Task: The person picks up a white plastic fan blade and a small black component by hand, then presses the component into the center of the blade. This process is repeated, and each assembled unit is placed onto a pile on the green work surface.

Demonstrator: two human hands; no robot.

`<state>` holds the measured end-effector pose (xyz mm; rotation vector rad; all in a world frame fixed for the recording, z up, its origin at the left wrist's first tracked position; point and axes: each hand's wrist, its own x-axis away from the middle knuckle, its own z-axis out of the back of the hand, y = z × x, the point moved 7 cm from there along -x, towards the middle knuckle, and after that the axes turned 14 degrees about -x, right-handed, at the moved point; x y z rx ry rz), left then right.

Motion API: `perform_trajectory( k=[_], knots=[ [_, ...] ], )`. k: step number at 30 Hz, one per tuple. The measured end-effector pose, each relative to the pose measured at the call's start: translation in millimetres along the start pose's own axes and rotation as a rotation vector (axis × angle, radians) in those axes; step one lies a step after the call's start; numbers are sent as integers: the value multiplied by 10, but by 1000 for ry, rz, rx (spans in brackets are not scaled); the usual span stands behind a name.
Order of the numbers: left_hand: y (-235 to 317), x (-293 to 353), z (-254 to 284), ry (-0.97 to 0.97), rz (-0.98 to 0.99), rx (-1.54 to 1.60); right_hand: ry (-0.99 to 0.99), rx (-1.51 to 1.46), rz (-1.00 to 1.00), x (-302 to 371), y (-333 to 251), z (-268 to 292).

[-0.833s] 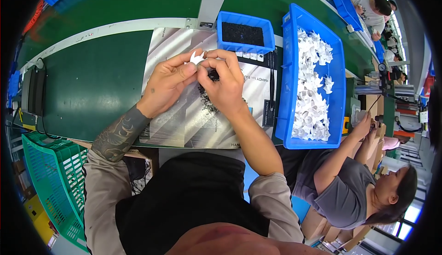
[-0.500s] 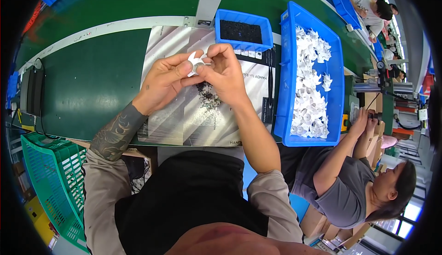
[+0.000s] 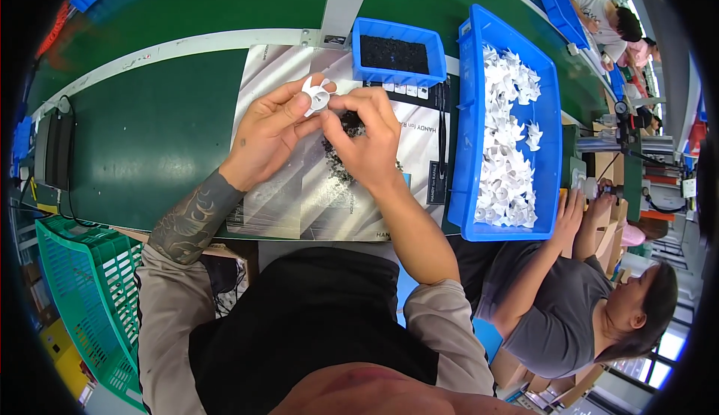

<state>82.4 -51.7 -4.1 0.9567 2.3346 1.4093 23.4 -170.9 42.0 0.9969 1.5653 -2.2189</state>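
Note:
A small white fan wheel (image 3: pixel 318 100) with curved blades is pinched between the thumb and fingers of my left hand (image 3: pixel 264 130), its round hub turned upward. Close beside it on the right is my right hand (image 3: pixel 368 139), fingers curled and thumb drawn toward the index finger. Whatever lies between those fingertips, if anything, is too small to make out. Below and partly behind the right hand, tiny black parts (image 3: pixel 338 169) are scattered over a shiny printed sheet (image 3: pixel 273 201) on the green table.
A small blue bin (image 3: pixel 437 67) of black parts stands at the sheet's far edge. To the right is a large blue bin (image 3: pixel 469 138) full of white fan wheels. A green crate (image 3: pixel 90 295) stands at lower left. A co-worker (image 3: pixel 547 303) sits on the right.
My right hand has drawn back a little from the fan wheel, to the right and down. More of the wheel's hub and blades shows now, still in my left hand.

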Motion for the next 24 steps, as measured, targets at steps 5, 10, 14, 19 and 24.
perform_trajectory(
  k=[5,10,14,19,24],
  knots=[
    [-37,23,-54,24,-19,-25,80,27,-4,8,48,-45],
    [-83,33,-34,85,-52,-125,55,164,-46,41,7,-71],
    [-84,23,12,128,-10,-112,-14,332,35,36,-75,-128],
    [-75,-41,54,87,46,-12,16,123,-90,39,58,-85],
    [-44,-174,-2,35,-9,-100,233,-56,-457,120,541,184]
  ],
)
